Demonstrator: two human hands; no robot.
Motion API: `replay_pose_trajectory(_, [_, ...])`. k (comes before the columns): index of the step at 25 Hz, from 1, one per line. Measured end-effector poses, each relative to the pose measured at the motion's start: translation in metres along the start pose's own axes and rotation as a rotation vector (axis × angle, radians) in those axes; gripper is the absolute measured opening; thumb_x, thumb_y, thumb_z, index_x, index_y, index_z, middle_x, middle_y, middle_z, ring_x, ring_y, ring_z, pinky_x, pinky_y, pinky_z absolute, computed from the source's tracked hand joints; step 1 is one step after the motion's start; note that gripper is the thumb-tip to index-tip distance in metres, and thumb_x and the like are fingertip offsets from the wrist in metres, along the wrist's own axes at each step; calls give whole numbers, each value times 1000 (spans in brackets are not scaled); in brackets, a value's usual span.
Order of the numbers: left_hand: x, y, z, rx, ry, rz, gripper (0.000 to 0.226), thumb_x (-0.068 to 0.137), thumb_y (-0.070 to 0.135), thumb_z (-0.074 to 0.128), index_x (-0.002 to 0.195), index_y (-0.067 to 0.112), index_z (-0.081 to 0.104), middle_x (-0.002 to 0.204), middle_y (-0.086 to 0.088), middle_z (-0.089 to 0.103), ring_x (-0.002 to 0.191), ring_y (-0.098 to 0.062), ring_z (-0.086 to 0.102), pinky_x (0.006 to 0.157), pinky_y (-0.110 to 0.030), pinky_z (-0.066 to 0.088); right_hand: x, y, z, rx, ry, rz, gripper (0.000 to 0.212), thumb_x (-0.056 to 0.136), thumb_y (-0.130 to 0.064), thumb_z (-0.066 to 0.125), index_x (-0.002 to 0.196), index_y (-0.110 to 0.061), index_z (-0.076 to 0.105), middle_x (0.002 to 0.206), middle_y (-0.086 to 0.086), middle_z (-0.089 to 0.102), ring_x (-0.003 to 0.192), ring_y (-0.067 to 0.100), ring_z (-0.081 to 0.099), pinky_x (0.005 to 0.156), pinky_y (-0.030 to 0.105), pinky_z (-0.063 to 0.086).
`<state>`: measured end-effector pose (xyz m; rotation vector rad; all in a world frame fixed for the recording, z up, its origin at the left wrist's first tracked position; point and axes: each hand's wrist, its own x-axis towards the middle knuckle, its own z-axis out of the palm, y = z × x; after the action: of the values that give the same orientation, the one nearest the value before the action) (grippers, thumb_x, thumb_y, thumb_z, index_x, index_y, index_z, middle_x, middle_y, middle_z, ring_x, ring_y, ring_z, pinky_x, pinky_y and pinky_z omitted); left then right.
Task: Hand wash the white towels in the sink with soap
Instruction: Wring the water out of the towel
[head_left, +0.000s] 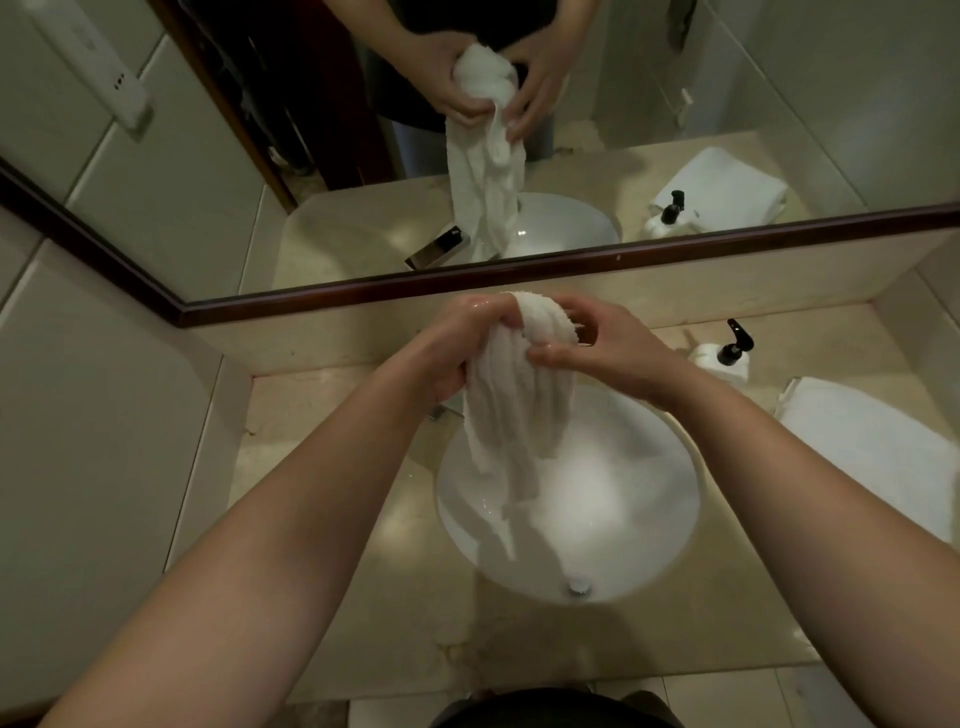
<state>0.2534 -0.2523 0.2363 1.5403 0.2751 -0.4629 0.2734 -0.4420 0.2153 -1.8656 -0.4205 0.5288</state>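
A wet white towel (511, 415) hangs bunched above the round white sink (649, 519), its lower end trailing into the bowl. My left hand (462, 343) grips the towel's top from the left. My right hand (597, 343) holds the same bunched top from the right, thumb and fingers curled on the cloth. A soap bottle (724, 358) with a black pump stands on the counter at the back right. A folded white towel (872, 452) lies on the counter to the right of the sink.
A mirror (519, 130) with a dark wooden frame runs along the back wall and reflects the hands and towel. The metal tap (447, 410) is mostly hidden behind my left hand. The beige stone counter (332, 519) surrounds the sink; tiled walls close both sides.
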Motion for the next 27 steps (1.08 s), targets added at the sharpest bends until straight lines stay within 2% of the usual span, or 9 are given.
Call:
replay_pose_trajectory(4, [-4, 4, 4, 161, 58, 50, 40, 69, 22, 72, 107, 10, 68, 101, -8, 70, 91, -24, 68, 79, -37, 55, 5, 7, 4, -23, 168, -63, 26, 82, -21, 72, 108, -20, 69, 96, 0, 69, 87, 14, 63, 79, 39, 53])
replay_pose_trajectory(7, [-8, 10, -3, 378, 65, 65, 43, 72, 34, 80, 109, 19, 66, 104, -4, 70, 97, -23, 67, 90, -44, 53, 6, -3, 3, 87, 206, -46, 24, 74, -24, 58, 88, -12, 73, 75, 0, 65, 67, 7, 57, 64, 31, 46])
replay_pose_trajectory(10, [-16, 22, -12, 545, -104, 37, 47, 73, 55, 79, 106, 22, 72, 102, -1, 74, 96, -21, 70, 90, -44, 54, 4, -13, 2, 198, 125, -17, 24, 74, -20, 54, 79, -27, 77, 73, -6, 71, 71, 7, 64, 66, 26, 50])
replay_pose_trajectory(13, [-21, 23, -5, 566, -106, 49, 38, 70, 60, 77, 91, 28, 72, 83, 10, 74, 80, -8, 70, 76, -29, 51, 6, -20, 3, 205, 63, -39, 27, 77, -19, 54, 88, -19, 78, 82, 4, 72, 77, 15, 66, 70, 31, 51])
replay_pose_trajectory(15, [-19, 13, 0, 421, -10, 124, 32, 73, 49, 81, 93, 26, 71, 86, 7, 74, 83, -13, 71, 79, -32, 52, 10, -21, -2, 259, -2, -31, 35, 83, -23, 55, 109, -5, 71, 98, 13, 71, 88, 20, 68, 77, 31, 53])
replay_pose_trajectory(17, [-18, 0, 4, 83, -13, 215, 46, 71, 42, 84, 104, 14, 71, 95, -4, 75, 91, -23, 72, 83, -38, 57, 12, -21, -5, 422, -114, 63, 55, 90, -41, 52, 122, 2, 61, 107, 18, 66, 96, 28, 66, 79, 34, 54])
replay_pose_trajectory(20, [-15, -7, 12, -279, -77, 271, 68, 66, 40, 86, 116, -2, 65, 107, -19, 71, 99, -33, 69, 86, -41, 58, 17, -25, -4, 514, -81, 198, 75, 90, -73, 36, 101, -4, 64, 94, 15, 65, 89, 36, 60, 71, 36, 52])
replay_pose_trajectory(24, [-18, -8, 22, -472, -138, 274, 53, 74, 31, 74, 115, -1, 62, 102, -16, 68, 94, -28, 67, 85, -39, 55, 33, -34, 0, 397, 34, 112, 72, 86, -79, 24, 66, -16, 51, 64, -1, 54, 62, 16, 52, 67, 30, 41])
replay_pose_trajectory(27, [-19, -4, 23, -576, -219, 266, 54, 73, 35, 75, 113, 1, 62, 100, -17, 67, 93, -30, 66, 86, -42, 55, 41, -29, 8, 480, -64, 154, 90, 79, -88, 27, 91, -6, 62, 91, 15, 63, 89, 29, 61, 92, 41, 48])
